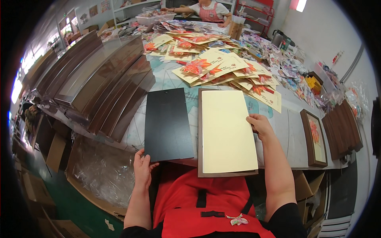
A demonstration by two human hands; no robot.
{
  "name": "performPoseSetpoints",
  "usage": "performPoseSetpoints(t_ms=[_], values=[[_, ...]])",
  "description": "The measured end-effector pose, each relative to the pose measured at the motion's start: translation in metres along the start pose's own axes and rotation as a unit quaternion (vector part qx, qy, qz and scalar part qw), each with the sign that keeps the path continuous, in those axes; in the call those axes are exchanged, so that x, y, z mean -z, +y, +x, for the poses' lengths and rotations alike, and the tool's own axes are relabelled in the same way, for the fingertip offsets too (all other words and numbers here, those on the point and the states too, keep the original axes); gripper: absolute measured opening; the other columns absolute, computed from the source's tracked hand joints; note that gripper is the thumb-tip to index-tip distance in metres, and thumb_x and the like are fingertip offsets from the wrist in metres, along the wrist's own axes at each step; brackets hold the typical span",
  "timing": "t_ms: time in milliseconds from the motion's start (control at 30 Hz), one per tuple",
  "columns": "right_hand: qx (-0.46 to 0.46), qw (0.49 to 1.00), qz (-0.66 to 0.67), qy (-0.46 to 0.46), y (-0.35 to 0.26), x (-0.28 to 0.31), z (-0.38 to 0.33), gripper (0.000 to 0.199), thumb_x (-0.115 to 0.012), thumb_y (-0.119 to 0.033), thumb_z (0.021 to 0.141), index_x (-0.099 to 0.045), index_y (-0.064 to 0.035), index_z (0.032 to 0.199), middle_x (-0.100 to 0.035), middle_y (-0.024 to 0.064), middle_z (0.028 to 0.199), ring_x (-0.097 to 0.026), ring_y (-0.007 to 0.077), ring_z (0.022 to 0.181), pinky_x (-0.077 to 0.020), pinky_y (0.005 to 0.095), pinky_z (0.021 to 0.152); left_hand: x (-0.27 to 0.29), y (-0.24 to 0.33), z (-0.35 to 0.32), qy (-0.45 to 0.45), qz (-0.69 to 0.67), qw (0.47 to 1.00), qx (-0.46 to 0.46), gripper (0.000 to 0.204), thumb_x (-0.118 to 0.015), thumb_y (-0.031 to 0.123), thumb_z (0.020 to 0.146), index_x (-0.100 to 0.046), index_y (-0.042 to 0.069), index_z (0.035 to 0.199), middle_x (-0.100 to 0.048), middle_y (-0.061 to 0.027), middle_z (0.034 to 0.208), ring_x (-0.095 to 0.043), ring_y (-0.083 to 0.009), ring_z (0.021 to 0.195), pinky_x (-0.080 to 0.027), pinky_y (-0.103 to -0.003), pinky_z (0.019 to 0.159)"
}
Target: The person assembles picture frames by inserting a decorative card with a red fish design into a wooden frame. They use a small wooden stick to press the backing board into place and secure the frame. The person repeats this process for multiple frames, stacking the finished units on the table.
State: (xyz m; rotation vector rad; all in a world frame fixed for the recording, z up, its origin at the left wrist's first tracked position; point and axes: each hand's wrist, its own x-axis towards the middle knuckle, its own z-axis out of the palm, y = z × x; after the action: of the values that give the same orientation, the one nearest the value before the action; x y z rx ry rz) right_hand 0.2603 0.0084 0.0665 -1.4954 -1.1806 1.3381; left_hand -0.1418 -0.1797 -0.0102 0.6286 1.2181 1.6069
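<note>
In the head view, the right hand pinches the right edge of a big cream sheet, with the thumb on top. The sheet lies over a brown frame, and only thin strips of the frame show on its left and near sides. They are right in front of the person, at the near side of the desk.

Just left of them is a black board with a little hole at its far end. The left hand touches the board's near left corner with its fingers bent. I cannot tell if it pinches the board.

Far from the person, past the sheet, is a messy pile of cream cards with red and orange flowers. On the right stands a framed flower picture, and beside it a row of brown frames. On the left are lots of shiny brown boxes, leaning together. Below them, a cardboard box holds crinkly clear plastic. The person wears a red apron. At the far side, a co-worker in a pink apron reaches toward a clear bin.
</note>
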Motion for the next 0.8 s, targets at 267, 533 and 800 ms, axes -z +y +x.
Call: performPoseSetpoints(t_ms=[267, 533, 800], values=[[0.074, 0.987, -0.124, 0.067, 0.001, -0.009, -0.002, 0.030, -0.065, -0.013, 0.078, -0.063, 0.0009, 0.105, -0.061, 0.0027, 0.068, -0.056, 0.0131, 0.060, -0.0449, 0.0254, 0.059, -0.003, 0.000, 0.000, -0.001, 0.000, 1.000, 0.005, 0.035, -0.047, 0.011, 0.096, -0.034, 0.003, 0.128, -0.061, -0.0111, 0.104, -0.063, -0.0180, 0.085, -0.055, -0.031, 0.069], [0.246, 0.884, -0.394, 0.049, 0.000, -0.016, -0.045, 0.047, -0.067, -0.021, 0.078, -0.055, 0.0026, 0.117, -0.050, 0.0208, 0.124, -0.050, 0.0331, 0.112, -0.0420, 0.0382, 0.093, 0.001, 0.011, 0.001, -0.016, -0.045, 0.999, 0.000, 0.035, -0.049, 0.011, 0.095, -0.037, 0.004, 0.128, -0.061, -0.0091, 0.104, -0.063, -0.0164, 0.082, -0.054, -0.028, 0.064], [0.224, 0.804, -0.548, -0.053, -0.016, -0.036, -0.057, 0.050, -0.058, -0.035, 0.087, -0.050, 0.0003, 0.121, -0.041, 0.0209, 0.138, -0.034, 0.0352, 0.132, -0.0237, 0.0553, 0.107, -0.010, 0.023, -0.010, -0.054, -0.118, 0.991, -0.016, 0.039, -0.057, 0.014, 0.091, -0.040, 0.003, 0.124, -0.061, -0.0089, 0.102, -0.063, -0.0161, 0.078, -0.054, -0.027, 0.061]])
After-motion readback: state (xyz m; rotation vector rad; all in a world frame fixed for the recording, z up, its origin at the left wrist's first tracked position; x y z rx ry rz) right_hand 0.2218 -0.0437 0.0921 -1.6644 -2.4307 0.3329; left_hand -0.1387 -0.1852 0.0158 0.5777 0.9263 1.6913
